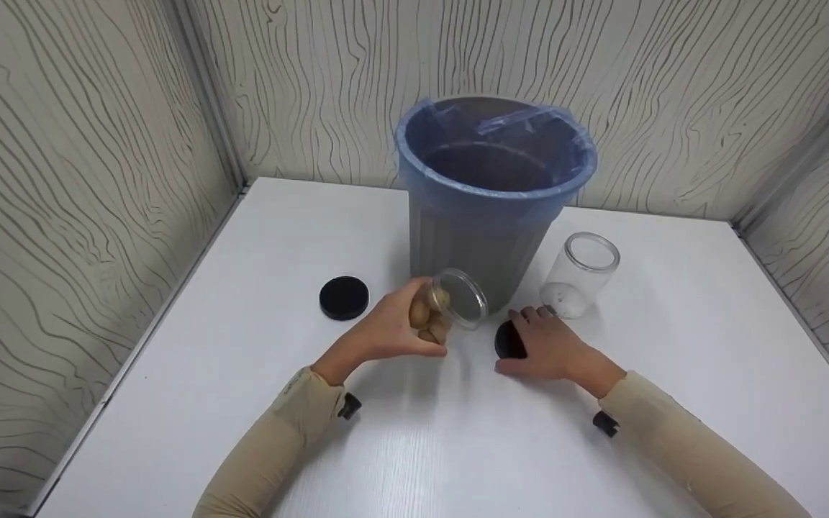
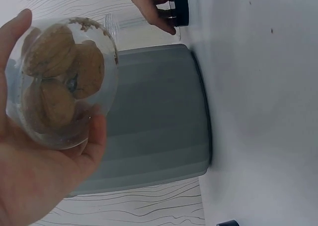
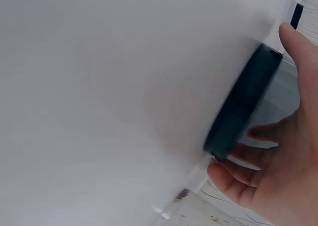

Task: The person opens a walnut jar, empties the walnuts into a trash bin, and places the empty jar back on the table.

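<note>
My left hand point(image 1: 393, 324) grips a clear plastic jar point(image 1: 460, 298) holding several walnuts point(image 2: 52, 52). The jar is tilted, its uncovered mouth towards the right in the head view, in front of the bin. Lower right of it, my right hand point(image 1: 547, 345) is spread around a round black lid point(image 1: 509, 341) lying on the table. In the right wrist view the fingertips point(image 3: 222, 174) are right at the lid's lower end, while the thumb stands a little off its upper end. The palm partly hides the lid from the head camera.
A tall grey bin point(image 1: 450, 241) with a blue liner point(image 1: 414, 165) stands at the back of the white table point(image 1: 191, 352). An uncovered clear jar point(image 1: 578, 277) stands upright to its right. A second black lid point(image 1: 344, 298) lies at the left. Patterned panels point(image 1: 328, 79) enclose the table.
</note>
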A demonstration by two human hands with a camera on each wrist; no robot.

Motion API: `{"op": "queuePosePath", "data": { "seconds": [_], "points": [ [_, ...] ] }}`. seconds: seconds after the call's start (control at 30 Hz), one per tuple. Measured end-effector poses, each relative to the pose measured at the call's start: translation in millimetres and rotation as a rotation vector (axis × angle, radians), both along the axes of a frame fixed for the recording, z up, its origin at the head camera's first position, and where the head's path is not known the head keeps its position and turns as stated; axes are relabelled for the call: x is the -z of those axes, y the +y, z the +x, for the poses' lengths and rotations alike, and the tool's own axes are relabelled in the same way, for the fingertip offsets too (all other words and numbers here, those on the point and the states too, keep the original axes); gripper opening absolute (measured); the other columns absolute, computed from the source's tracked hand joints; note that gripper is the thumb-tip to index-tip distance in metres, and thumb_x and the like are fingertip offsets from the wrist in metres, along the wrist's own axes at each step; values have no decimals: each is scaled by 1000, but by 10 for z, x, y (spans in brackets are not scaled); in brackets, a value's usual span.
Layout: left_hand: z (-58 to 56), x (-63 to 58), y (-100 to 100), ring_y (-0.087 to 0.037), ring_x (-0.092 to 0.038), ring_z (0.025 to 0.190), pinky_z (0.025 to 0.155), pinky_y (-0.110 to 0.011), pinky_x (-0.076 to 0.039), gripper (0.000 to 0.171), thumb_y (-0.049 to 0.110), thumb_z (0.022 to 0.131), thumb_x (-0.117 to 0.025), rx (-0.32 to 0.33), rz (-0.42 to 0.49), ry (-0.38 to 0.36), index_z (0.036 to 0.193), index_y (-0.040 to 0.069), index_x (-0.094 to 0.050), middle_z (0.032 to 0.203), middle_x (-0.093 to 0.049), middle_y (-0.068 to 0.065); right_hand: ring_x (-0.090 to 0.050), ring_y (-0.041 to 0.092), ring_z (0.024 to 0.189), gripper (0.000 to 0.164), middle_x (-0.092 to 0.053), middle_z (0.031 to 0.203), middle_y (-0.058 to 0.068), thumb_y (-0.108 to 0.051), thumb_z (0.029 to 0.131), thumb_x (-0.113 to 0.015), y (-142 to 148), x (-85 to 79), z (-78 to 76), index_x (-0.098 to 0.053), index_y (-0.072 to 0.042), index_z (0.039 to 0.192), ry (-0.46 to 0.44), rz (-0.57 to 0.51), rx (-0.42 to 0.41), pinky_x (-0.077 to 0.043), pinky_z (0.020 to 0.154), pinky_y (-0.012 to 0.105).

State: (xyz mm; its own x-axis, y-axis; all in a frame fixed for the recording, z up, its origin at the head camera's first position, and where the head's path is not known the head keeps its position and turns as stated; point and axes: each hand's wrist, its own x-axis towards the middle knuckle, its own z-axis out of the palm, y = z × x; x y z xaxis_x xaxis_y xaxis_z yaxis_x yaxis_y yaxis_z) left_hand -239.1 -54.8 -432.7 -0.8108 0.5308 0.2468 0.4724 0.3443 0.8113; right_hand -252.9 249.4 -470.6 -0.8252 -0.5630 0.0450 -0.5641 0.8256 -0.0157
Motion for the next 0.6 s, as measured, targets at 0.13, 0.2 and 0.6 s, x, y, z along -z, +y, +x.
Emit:
{"op": "queuePosePath", "data": {
  "seconds": [0.13,0.2,0.6],
  "points": [
    [-9,-27,4,-12,-52,112,91,-31,-44,95,34,64,-85,-7,7,0,141,11,-36,127,-51,-1,-47,38,113,83,-52,122,23,-60,84,-58,-4,-151,33,-47,7,131,38,-41,-34,-37,97,48],
    [-10,-37,8,-12,-52,112,91,-31,-44,95,34,64,-86,-9,8,-1,141,11,-36,127,-51,-1,-48,36,114,77,-51,123,22,-56,87,-56,-15,-245,51,-48,6,132,45,-75,-40,-39,96,47],
    [4,-65,-7,-13,-53,112,90,-31,-45,96,35,66,-85,-4,-4,-7,142,10,-33,127,-50,-2,-52,33,105,32,-58,109,18,-22,88,-65,7,-961,36,-61,3,107,379,-464,-31,-41,91,47]
  ]
}}
